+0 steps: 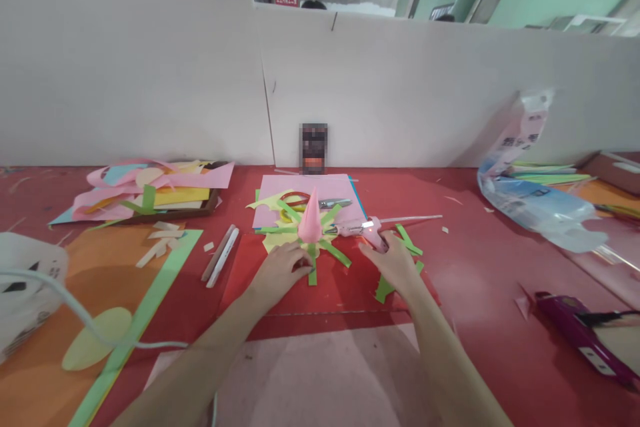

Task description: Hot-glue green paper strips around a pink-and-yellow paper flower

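Note:
A pink paper cone stands upright in the middle of a yellow paper base, with several green paper strips spreading outward around it. My left hand is curled in front of the cone, its fingertips pinched at the edge of the green strip that points towards me. A pale pink hot glue gun is gripped in my right hand. Its nozzle points left at the cone's base, and a long glue stick juts out from its back. Part of the gun's handle is hidden by my fingers.
Behind the cone, scissors lie on pink paper. Loose green strips lie by my right wrist. Two pens and a box of paper scraps are left; a plastic bag and purple device are right.

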A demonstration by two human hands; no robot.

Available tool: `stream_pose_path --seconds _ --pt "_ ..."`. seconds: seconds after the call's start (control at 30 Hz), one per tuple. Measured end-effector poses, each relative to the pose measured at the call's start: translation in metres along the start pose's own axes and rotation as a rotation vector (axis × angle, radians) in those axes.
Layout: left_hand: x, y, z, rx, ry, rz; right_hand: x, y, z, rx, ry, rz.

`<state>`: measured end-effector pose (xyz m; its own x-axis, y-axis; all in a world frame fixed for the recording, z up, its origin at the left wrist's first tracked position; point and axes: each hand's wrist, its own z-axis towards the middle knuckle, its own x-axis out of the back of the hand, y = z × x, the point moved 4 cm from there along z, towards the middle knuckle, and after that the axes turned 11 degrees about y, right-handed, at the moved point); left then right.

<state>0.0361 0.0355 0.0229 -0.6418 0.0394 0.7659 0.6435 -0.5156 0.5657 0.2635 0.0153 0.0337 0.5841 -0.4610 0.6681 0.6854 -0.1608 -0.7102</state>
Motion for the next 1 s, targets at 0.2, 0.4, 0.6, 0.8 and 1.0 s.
stream_pose_path --seconds 0.2,0.4,0.6,0.8,1.0 --pt "-0.0022 -0.0057 0.0008 0.053 0.032 -0.043 0.0002 -0.0003 0.0000 0.004 0.003 -0.017" --pt "-0.0026 -0.0061 0.0004 0.095 0.038 -0.060 -0.0006 -0.0005 -0.0003 0.011 -0.007 -0.031" --pt "-0.0031 -0.0066 -0.0003 0.111 0.037 -0.033 -0.0014 0.0002 -0.0006 -0.006 -0.014 -0.020" --pt "-0.0056 -0.0095 -0.0006 0.122 0.031 -0.029 -0.0014 0.0004 -0.0008 -0.001 -0.014 -0.035" --pt "-0.0063 -0.0102 -0.0004 0.118 0.019 -0.007 -0.0009 0.0002 -0.0016 -0.016 -0.018 -0.036"
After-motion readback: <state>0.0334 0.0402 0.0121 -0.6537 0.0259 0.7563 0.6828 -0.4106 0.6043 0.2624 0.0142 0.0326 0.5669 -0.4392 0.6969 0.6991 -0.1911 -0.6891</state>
